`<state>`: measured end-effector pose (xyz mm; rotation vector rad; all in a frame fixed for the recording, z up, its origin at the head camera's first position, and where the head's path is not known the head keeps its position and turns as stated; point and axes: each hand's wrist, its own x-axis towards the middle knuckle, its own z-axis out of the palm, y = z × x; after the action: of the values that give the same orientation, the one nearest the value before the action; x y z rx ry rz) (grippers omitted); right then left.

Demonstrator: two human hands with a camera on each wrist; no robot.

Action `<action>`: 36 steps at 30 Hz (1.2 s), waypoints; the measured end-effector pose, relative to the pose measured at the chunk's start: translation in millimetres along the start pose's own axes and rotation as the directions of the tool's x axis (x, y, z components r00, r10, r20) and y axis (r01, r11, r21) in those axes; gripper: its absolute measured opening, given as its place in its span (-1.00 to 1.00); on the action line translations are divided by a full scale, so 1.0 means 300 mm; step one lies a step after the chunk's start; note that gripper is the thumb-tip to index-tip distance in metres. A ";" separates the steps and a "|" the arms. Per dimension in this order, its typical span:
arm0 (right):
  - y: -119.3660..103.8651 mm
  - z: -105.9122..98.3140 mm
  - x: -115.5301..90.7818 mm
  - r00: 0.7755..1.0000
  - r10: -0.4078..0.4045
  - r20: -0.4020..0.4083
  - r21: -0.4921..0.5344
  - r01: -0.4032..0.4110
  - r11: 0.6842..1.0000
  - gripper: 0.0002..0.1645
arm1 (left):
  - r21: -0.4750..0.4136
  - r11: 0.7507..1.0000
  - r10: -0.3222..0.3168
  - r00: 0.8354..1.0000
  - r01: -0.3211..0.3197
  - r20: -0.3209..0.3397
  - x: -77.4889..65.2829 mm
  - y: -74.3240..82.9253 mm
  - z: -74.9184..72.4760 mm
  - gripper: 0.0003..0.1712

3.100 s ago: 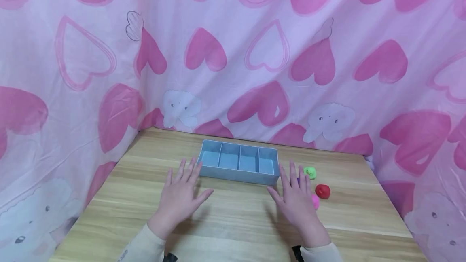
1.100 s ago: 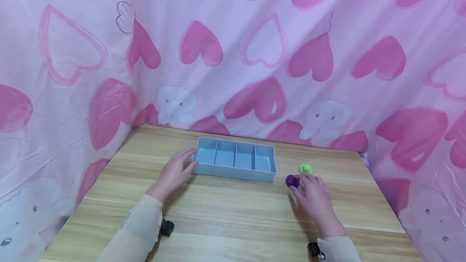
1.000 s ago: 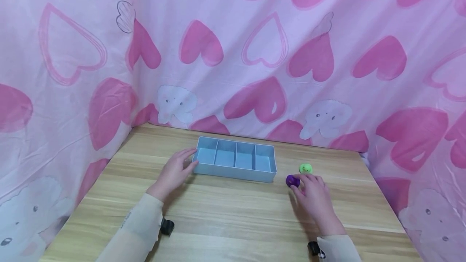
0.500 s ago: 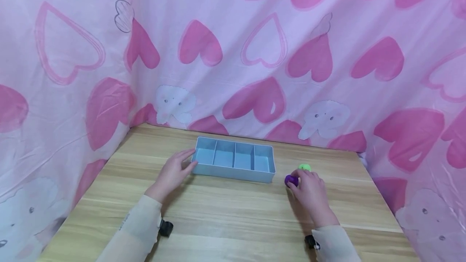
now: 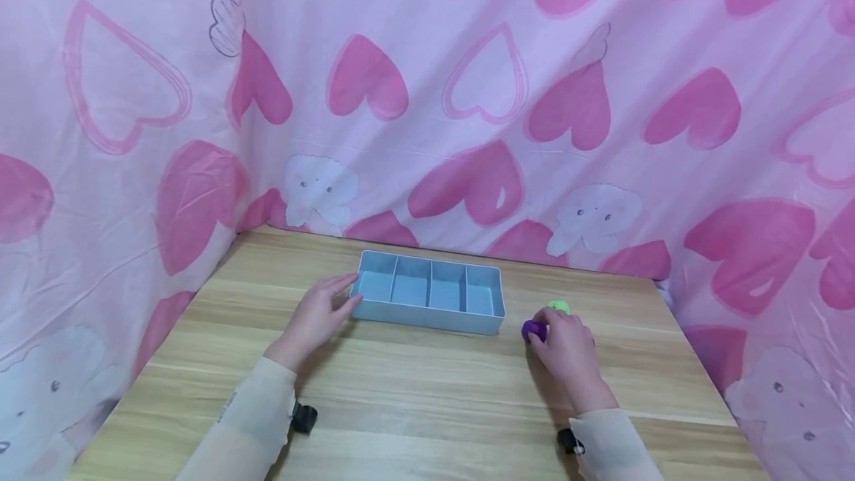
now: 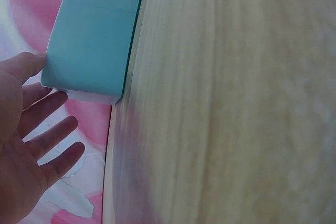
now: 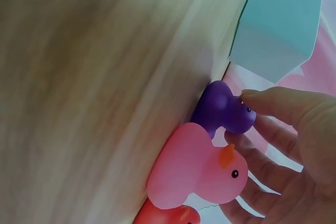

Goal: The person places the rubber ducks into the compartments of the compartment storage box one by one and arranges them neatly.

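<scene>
A purple rubber duck [image 5: 534,330] [image 7: 216,103] stands on the table to the right of the light-blue box [image 5: 427,315] [image 7: 278,19]. My right hand [image 5: 566,347] [image 7: 299,145] pinches its head between thumb and forefinger. Close beside it in the right wrist view is a pink rubber duck [image 7: 181,163], with a red one [image 7: 169,215] behind; in the head view my hand hides both. At the box's left end, my left hand [image 5: 316,318] [image 6: 26,129] touches the corner with thumb and fingertips, its fingers spread and fairly straight.
Just beyond my right hand sits a green rubber duck [image 5: 558,306], partly covered. The box has several compartments side by side, with nothing in them. A pink heart-print curtain [image 5: 374,169] hangs along the back and sides of the wooden table [image 5: 427,407].
Both hands started out spread in front of the box. The left has gone to the box's left end; the right has moved onto the purple duck, its fingers drawing in around the head.
</scene>
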<state>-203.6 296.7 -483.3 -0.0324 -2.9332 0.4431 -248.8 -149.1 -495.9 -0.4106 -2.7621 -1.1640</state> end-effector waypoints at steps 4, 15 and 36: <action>-0.005 0.006 -0.002 0.999 0.022 0.035 0.001 -0.022 1.000 -0.66 | 0.000 1.000 0.002 1.000 -0.002 0.003 -0.002 0.001 -0.003 -0.38; -0.010 0.027 -0.004 0.999 0.020 0.038 0.007 -0.020 1.000 -0.66 | 0.010 1.000 0.004 1.000 -0.004 0.005 -0.010 0.004 -0.007 -0.37; -0.068 -0.057 0.036 0.994 -0.092 -0.055 0.114 0.098 0.989 -0.75 | -0.011 1.000 -0.016 1.000 0.016 0.005 0.000 0.009 -0.008 -0.38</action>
<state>-211.2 282.7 -459.4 0.1100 -2.8403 0.5891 -248.0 -148.8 -492.5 -0.3937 -2.7691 -1.1845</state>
